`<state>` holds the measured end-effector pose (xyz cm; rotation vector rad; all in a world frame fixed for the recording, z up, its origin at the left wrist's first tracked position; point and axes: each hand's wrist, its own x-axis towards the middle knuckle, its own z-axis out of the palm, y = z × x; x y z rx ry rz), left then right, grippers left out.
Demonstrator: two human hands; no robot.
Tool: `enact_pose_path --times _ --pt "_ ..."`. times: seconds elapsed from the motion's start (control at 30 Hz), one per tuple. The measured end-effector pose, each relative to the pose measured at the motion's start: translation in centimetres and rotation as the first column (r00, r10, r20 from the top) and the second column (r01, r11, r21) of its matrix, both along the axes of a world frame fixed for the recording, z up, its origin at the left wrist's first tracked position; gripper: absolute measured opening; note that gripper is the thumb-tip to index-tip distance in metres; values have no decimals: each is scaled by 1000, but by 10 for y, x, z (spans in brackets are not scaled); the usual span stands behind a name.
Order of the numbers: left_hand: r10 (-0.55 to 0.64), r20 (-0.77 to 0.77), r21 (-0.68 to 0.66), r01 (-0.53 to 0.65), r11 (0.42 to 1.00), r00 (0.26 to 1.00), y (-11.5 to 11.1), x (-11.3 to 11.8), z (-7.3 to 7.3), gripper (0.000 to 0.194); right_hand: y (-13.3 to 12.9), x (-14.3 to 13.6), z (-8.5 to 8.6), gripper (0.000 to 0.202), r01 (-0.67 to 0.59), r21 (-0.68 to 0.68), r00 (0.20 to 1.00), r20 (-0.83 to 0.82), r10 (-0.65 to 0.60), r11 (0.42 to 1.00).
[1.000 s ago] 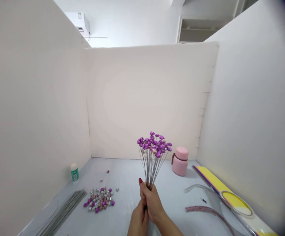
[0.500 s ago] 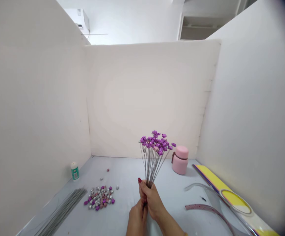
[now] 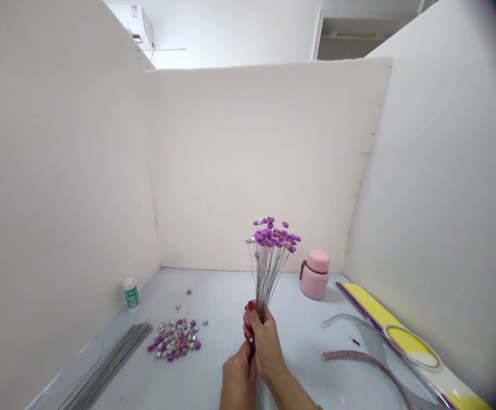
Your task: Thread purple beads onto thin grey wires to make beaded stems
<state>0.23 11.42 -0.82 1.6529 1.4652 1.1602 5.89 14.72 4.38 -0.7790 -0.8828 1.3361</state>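
Note:
A bouquet of purple stars on thin wire stems (image 3: 267, 273) stands upright in front of me, with a few silver and pink stars among its heads. My right hand (image 3: 267, 341) wraps round the stems about midway, thumb with a red nail pressed across them. Lower down, my left hand (image 3: 238, 370) closes round the bottom ends of the stems. The stem ends are hidden inside my fingers. To the left lies a pile of small purple, pink and silver stars (image 3: 175, 340).
Left of the star pile lies a bundle of loose wires (image 3: 111, 364), with a green-and-white bottle (image 3: 131, 294) behind it. A pink flask (image 3: 315, 275) stands at the back right. Curved ribbon strips (image 3: 354, 357), a ring of tape (image 3: 433, 359) and yellow sheets (image 3: 371, 307) lie on the right.
The bouquet has turned and stands more upright, its heads slightly higher. My right-hand fingers have shifted on the stems, and the view has tilted a little.

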Motion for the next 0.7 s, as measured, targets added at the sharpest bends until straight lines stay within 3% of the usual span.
enact_pose_path --times 0.17,0.27,0.37,0.47,0.7 --pt "-157 140 27 155 988 978 -6 -2 15 18 5 6 -7 40 -66 -82 997 -40 63 994" --pt "-211 228 -7 218 976 951 -1 -15 29 29 7 13 -7 41 -136 -120 990 -50 130 984" --pt "-119 260 -7 125 992 958 7 -30 47 35 7 17 -6 41 -203 -151 979 -52 197 967" --pt "-23 268 119 -10 993 963 9 -37 71 23 4 16 -6 40 -241 -173 971 -49 236 955" --pt "181 104 420 -208 883 978 17 -25 135 22 -4 10 -5 45 -318 -154 947 -5 321 936"
